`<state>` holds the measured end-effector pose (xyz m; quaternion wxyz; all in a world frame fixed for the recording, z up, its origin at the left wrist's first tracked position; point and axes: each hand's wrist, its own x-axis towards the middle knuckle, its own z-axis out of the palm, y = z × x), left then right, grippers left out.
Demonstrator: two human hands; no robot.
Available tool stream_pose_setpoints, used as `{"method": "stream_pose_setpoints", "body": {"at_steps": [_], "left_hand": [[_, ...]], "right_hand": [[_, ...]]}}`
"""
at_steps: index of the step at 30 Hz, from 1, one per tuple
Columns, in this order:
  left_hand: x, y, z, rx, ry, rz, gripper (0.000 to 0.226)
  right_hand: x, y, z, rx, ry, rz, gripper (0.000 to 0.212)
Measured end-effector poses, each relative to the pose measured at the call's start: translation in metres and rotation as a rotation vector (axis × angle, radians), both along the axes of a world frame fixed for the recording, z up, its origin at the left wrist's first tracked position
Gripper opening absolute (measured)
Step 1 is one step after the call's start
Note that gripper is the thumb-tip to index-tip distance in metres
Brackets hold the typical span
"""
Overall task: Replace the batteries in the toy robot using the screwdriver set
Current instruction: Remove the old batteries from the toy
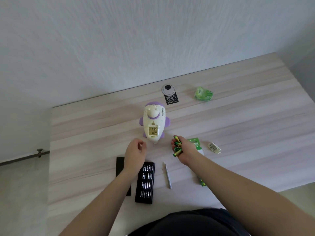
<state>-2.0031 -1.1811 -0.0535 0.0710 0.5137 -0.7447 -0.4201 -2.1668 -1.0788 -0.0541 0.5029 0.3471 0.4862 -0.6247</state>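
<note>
Toy robot (154, 122): white body with purple arms and collar, lying on its front on the table (238, 126); long axis runs away from the person, head toward the wall, feet toward the person
Battery compartment (153, 130): uncovered on the toy's back, facing up; yellowish bay with metal contacts showing
Compartment cover (214, 147): small pale lid lying on the table to the right, well apart from the toy
Left hand (135, 154): hovers just left of the toy's feet, fingers loosely curled, nothing in it that can be seen
Right hand (185, 151): just right of the toy's feet, fingers wrapped round a bunch of batteries (177, 147)
Batteries: green and gold, several bundled together; ends stick out past the fingers toward the left and toward the toy
Screwdriver handle (167, 175): slim silver rod lying flat between the two forearms, long axis running roughly away from the person, tip toward the toy
Bit tray (145, 182): black tray with rows of metal bits, lengthwise toward the person, under the left wrist
Tray lid (120, 167): black, just left of the bit tray, partly hidden by the left forearm
Battery packaging (196, 143): green and white card under the right hand and forearm
Green wrapper (203, 94): crumpled, far on the table toward the wall
Black tag (171, 99): beside a round grey cable port (168, 89) at the table's far edge
</note>
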Motion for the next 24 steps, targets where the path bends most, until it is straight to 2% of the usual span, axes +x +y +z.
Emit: {"method": "stream_pose_setpoints", "body": {"at_steps": [1,3,5,6,9,12,18,24], "left_hand": [[0.003,0.012,0.007,0.053,0.022,0.044,0.015],[0.004,0.032,0.016,0.298,-0.017,-0.028,0.026],[-0.003,0.051,0.021,0.593,-0.015,-0.114,0.027],[-0.008,0.058,0.021,0.675,0.021,-0.123,0.025],[-0.023,0.075,0.018,0.726,0.165,0.021,0.026],[-0.034,0.079,0.014,0.722,0.224,0.205,0.023],[-0.043,0.076,0.006,0.729,0.254,0.281,0.020],[-0.055,0.086,0.002,0.906,0.348,0.434,0.018]], "right_hand": [[0.001,-0.001,-0.001,-0.004,-0.004,-0.017,0.021],[0.004,-0.003,0.000,-0.022,-0.014,-0.059,0.020],[0.009,-0.007,0.003,-0.055,-0.020,-0.107,0.019],[0.011,-0.009,0.006,-0.072,-0.016,-0.120,0.017],[0.017,-0.013,0.012,-0.102,0.023,-0.104,0.015],[0.022,-0.011,0.016,-0.142,0.090,-0.044,0.019],[0.026,0.006,0.014,-0.090,0.298,0.235,0.026],[0.029,0.015,0.011,-0.031,0.396,0.191,0.023]]}}
